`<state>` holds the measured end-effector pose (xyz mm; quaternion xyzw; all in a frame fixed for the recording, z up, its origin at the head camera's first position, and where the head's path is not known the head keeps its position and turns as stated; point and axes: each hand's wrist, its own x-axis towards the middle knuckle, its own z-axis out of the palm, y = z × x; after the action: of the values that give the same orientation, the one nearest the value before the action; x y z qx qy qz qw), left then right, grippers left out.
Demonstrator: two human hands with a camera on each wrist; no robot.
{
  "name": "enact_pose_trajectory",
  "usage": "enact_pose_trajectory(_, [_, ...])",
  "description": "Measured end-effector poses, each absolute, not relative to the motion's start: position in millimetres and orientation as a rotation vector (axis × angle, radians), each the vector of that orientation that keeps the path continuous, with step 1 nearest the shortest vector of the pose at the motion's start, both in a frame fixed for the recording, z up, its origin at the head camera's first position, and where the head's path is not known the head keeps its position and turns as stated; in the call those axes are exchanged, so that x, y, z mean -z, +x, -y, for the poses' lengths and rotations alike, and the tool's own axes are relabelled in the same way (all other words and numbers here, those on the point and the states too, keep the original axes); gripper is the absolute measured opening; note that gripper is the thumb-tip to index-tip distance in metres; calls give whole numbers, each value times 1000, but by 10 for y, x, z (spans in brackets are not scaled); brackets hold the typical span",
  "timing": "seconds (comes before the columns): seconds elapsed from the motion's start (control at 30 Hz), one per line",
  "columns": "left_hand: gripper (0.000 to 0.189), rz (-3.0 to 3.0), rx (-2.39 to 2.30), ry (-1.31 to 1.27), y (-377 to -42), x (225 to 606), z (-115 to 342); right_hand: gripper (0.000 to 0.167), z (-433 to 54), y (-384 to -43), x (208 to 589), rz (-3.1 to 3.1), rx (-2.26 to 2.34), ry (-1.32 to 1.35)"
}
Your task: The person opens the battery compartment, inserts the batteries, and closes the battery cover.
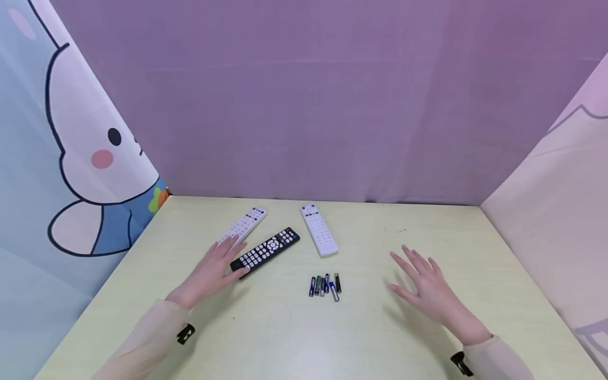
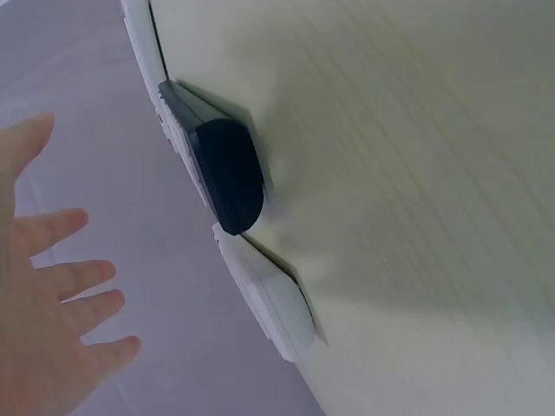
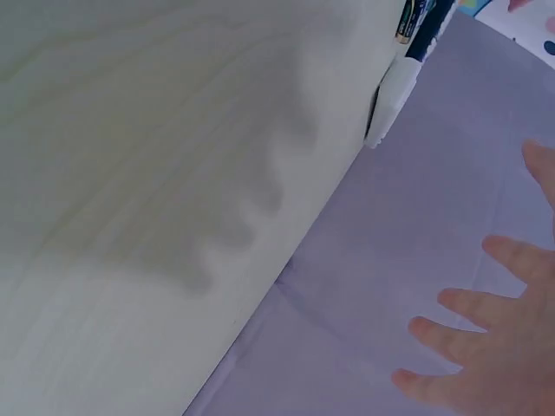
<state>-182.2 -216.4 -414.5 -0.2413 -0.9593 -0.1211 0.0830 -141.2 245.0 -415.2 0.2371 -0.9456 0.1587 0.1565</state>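
Note:
My left hand (image 1: 211,272) hovers with spread fingers over the left side of the table, overlapping the near ends of a white remote control (image 1: 244,224) and a black remote control (image 1: 266,252) in the head view. The left wrist view shows a gap between that hand (image 2: 52,295) and both remotes. A second white remote (image 1: 319,230) lies right of the black one, buttons up. Several small batteries (image 1: 325,286) are grouped in front of it. Off to their right, my right hand (image 1: 427,290) is held above the tabletop, fingers spread, holding nothing.
The pale wooden table (image 1: 285,338) meets a purple cloth backdrop (image 1: 323,105) at its far edge. A cartoon-printed curtain (image 1: 81,158) hangs along the left, and a light printed cloth (image 1: 565,211) along the right. Black wrist straps (image 1: 186,333) show at both sleeves.

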Motion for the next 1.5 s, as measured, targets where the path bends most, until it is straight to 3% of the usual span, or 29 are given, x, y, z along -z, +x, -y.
enact_pose_trajectory(0.33, [50, 2800, 376, -754, -1956, 4176, 2003, 59, -2349, -1428, 4161, 2615, -479, 745])
enact_pose_trajectory(0.73, [41, 2853, 418, -739, -2134, 4196, 1846, 41, -2201, -1393, 4155, 2563, -527, 782])
enact_pose_trajectory(1.5, [49, 3042, 259, -608, -2356, 4347, 1635, 20, -2081, -1379, 4180, 2569, -575, 801])
